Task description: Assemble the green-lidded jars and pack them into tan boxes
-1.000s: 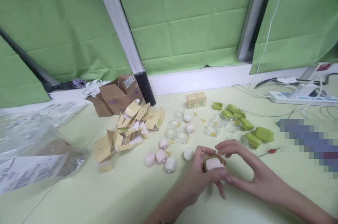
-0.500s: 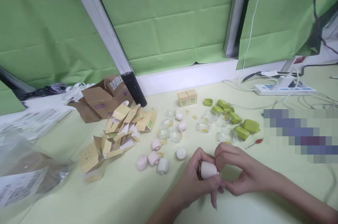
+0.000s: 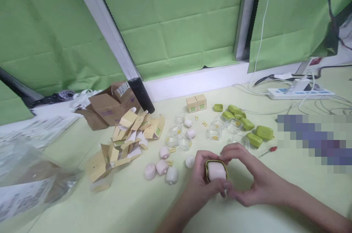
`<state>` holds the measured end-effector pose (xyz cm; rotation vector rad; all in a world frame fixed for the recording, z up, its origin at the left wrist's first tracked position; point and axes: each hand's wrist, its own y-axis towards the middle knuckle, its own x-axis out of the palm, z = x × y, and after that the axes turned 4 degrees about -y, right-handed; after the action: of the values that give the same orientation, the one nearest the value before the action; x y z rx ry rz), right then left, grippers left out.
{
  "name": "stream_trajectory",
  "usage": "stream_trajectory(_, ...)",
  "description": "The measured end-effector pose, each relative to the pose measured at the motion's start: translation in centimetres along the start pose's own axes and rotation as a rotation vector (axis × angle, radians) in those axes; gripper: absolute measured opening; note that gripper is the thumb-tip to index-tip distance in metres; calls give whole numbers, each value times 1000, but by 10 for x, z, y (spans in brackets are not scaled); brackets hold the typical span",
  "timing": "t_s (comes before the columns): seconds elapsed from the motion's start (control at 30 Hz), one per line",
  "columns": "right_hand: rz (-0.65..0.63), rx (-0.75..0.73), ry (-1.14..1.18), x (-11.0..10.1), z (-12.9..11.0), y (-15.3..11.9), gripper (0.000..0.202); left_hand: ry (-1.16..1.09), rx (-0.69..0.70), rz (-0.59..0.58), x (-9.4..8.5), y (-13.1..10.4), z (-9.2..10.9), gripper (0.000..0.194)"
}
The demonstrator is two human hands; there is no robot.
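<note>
My left hand (image 3: pixel 202 180) is wrapped round a small green-rimmed case (image 3: pixel 216 171) with a pale pink rounded block in it. The block's smooth face points up toward me. My right hand (image 3: pixel 247 178) curves in from the right, its fingertips and thumb on the case's right side. Fingers hide the case's lower edge and underside. Just left of my left hand lies a white rounded piece (image 3: pixel 190 161), partly covered. Further left are several pale pink and white rounded pieces (image 3: pixel 162 167), some with yellow loops (image 3: pixel 172 150).
Clear plastic cups (image 3: pixel 214 133) and green cases (image 3: pixel 264 132) lie beyond my hands. A red-handled screwdriver (image 3: pixel 268 151) is at right. Opened small cartons (image 3: pixel 129 137), a brown box (image 3: pixel 112 106) and a plastic bag (image 3: pixel 35 178) occupy the left. A power strip (image 3: pixel 299 93) with cables stands back right.
The pink block and its green rim have turned in my hands, so the rim now shows all round the block's upper part. My right fingers have shifted along its edge.
</note>
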<state>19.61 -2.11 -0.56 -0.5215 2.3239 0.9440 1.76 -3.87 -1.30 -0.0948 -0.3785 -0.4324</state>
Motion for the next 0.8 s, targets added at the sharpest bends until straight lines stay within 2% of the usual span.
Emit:
stream_trajectory(0.07, -33, 81, 52, 4, -1, -1, 55, 23, 24, 6, 0, 1, -4, 55)
stream_trajectory(0.17, 32, 168, 208, 6, 4, -1, 38, 80, 22, -74, -2, 0, -11, 59)
stream_trajectory(0.27, 253, 230, 346, -12, 20, 3, 32, 263, 51, -35, -3, -1, -13, 47)
stream_trajectory(0.33, 302, 319, 233, -34, 33, 6, 35, 452, 30, 72, 0, 0, -11, 37)
stream_trajectory(0.43, 187, 440, -45, -63, 46, 8, 41, 574, 14, 174, 10, 12, -8, 43)
stream_trajectory(0.5, 89, 425, -164, -71, 49, 7, 37, 547, 43, 178, 18, 28, -10, 55)
stream_trajectory(0.6, -16, 339, -287, -69, 50, 6, 35, 531, 76, 109, 28, 59, -17, 74)
stream_trajectory(0.67, -71, 308, -310, -65, 48, 6, 39, 571, 79, 60, 30, 75, -24, 79)
stream_trajectory(0.73, -129, 313, -267, -62, 45, 7, 41, 615, 64, 36, 29, 84, -30, 79)
stream_trajectory(0.8, -175, 339, -198, -60, 41, 8, 41, 642, 43, 51, 25, 82, -35, 80)
